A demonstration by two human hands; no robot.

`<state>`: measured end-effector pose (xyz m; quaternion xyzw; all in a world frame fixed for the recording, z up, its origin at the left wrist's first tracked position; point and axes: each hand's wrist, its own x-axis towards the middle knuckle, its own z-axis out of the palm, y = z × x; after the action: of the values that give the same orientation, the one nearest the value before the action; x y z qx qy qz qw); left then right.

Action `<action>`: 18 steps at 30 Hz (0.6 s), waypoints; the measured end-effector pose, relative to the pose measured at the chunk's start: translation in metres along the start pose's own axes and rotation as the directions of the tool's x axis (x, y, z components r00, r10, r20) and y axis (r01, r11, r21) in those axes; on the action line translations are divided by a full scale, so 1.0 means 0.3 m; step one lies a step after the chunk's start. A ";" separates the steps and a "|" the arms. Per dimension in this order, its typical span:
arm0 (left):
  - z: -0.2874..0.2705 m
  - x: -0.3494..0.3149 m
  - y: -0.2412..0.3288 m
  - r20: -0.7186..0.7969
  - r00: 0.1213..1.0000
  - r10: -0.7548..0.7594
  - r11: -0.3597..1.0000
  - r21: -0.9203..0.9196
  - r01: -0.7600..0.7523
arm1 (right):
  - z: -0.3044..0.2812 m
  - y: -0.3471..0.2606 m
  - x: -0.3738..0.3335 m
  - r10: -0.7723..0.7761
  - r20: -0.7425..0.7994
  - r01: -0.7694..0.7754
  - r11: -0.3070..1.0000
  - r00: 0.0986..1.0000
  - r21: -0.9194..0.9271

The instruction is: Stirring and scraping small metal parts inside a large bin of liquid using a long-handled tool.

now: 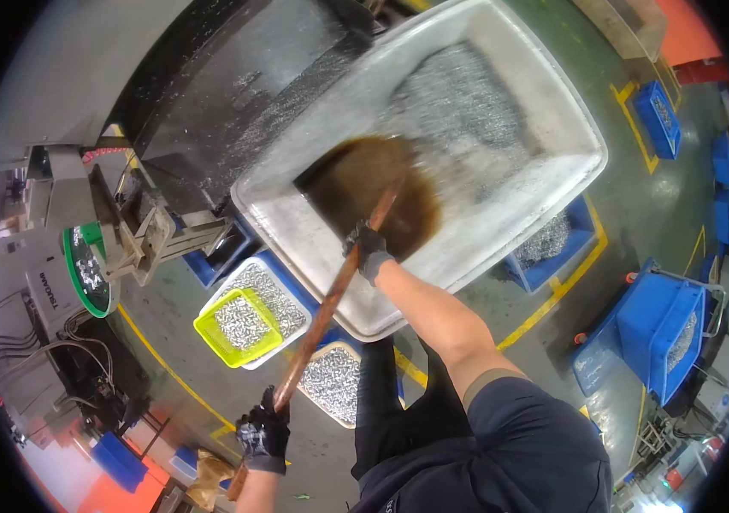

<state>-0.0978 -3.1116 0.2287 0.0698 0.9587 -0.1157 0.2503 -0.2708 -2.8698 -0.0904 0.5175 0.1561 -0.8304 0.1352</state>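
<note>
Both my hands wear dark gloves and grip a long wooden pole [321, 321] that slants across the view. My right hand [368, 251] is wrapped round its upper part, over the near wall of a big white tub [544, 201]. Lower down at the left, my left hand [263, 434] clasps the pole near its rear end. The pole's far end dips into a pool of brown liquid [411, 209] in the tub, so whatever is on that end is hidden. Beyond the pool lies a heap of grey metal chips [458, 98], blurred in part.
A dark metal chute [236, 77] adjoins the tub's left side. Near the tub stand a yellow-green basket [240, 329] and a white bin [330, 385], both with small metal parts. Blue bins [552, 244] and a blue cart [651, 329] stand at right, a green-rimmed tray [89, 272] at left.
</note>
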 end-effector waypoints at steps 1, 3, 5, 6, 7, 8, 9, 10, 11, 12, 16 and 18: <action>0.006 0.006 0.031 0.029 1.000 0.001 0.996 -0.084 0.002 | -0.083 -0.039 0.018 -0.017 0.071 0.009 0.995 0.997 0.104; 0.033 -0.086 0.011 0.080 0.994 -0.072 0.985 -0.150 0.084 | -0.054 0.038 -0.093 0.027 -0.113 -0.028 1.000 0.993 -0.010; 0.057 -0.155 -0.002 0.125 0.988 -0.087 0.981 -0.164 0.107 | -0.081 0.054 -0.155 0.020 -0.119 -0.023 0.999 0.993 -0.026; 0.064 -0.187 -0.010 0.113 0.990 -0.081 0.981 -0.165 0.099 | -0.096 0.070 -0.182 0.026 -0.130 -0.032 0.998 0.991 -0.045; 0.068 -0.212 -0.015 0.124 0.990 -0.074 0.983 -0.160 0.094 | -0.121 0.078 -0.202 0.008 -0.126 -0.013 0.999 0.992 -0.038; 0.072 -0.236 -0.021 0.133 0.989 -0.069 0.984 -0.155 0.090 | -0.147 0.089 -0.214 -0.029 -0.133 0.021 0.998 0.991 -0.057; 0.071 -0.260 -0.028 0.116 0.992 -0.056 0.985 -0.158 0.074 | -0.170 0.100 -0.227 -0.066 -0.138 0.056 0.996 0.988 -0.075; 0.070 -0.289 -0.037 0.124 0.991 -0.052 0.984 -0.163 0.072 | -0.190 0.114 -0.249 -0.089 -0.137 0.078 0.994 0.987 -0.080; 0.074 -0.332 -0.061 0.131 0.990 -0.057 0.983 -0.164 0.079 | -0.190 0.136 -0.278 -0.098 -0.125 0.090 0.993 0.987 -0.074; 0.129 -0.380 -0.097 0.047 0.998 -0.036 0.991 -0.130 0.042 | -0.189 0.156 -0.307 -0.098 -0.134 0.089 0.993 0.986 -0.072; 0.112 -0.474 -0.147 -0.052 0.998 0.047 0.994 -0.097 -0.052 | -0.227 0.218 -0.423 -0.110 -0.155 0.100 0.992 0.982 -0.073; 0.095 -0.528 -0.189 -0.111 0.990 0.090 0.968 -0.223 -0.113 | -0.232 0.248 -0.482 -0.097 -0.145 0.089 0.994 0.985 -0.062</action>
<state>0.0417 -3.1856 0.2937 0.0953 0.9721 0.0119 0.2142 -0.1235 -2.9009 0.0022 0.5658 0.2125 -0.7905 0.0987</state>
